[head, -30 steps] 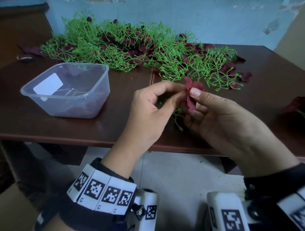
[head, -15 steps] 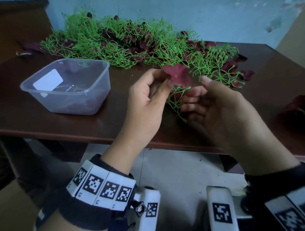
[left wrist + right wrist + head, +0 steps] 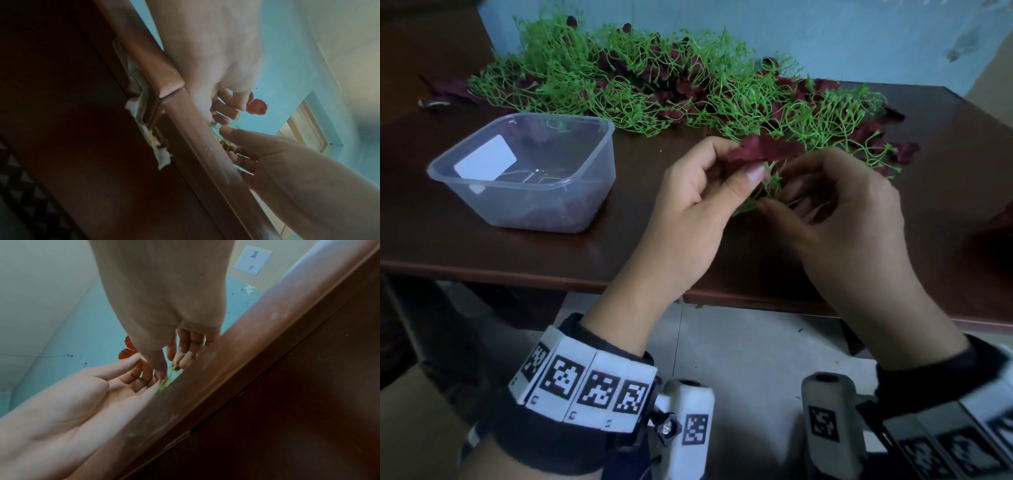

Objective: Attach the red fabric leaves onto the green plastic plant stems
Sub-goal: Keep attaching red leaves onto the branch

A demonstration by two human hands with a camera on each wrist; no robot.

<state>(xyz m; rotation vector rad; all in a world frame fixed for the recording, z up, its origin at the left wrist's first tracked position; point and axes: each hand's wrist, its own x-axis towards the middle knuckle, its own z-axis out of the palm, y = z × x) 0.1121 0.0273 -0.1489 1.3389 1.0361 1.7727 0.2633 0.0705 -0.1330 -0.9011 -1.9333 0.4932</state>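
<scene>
Head view dim, flat, cool cast; no hard shadows. Soft sheen on the table [image 3: 945,144] beyond the right hand [image 3: 839,205]; a white glare patch on the tub [image 3: 524,178], out past the left hand [image 3: 698,202]. Centre fairly sharp, wristbands at the bottom smeared, table edge bowed by the wide lens. Both wrist views are soft and hazy: wall [image 3: 287,65] behind the fingers is bright, table underside near black, forearms washed out. Leaf [image 3: 257,107] glows orange-red, backlit. Corners streak with blur; straight edges curve.
</scene>
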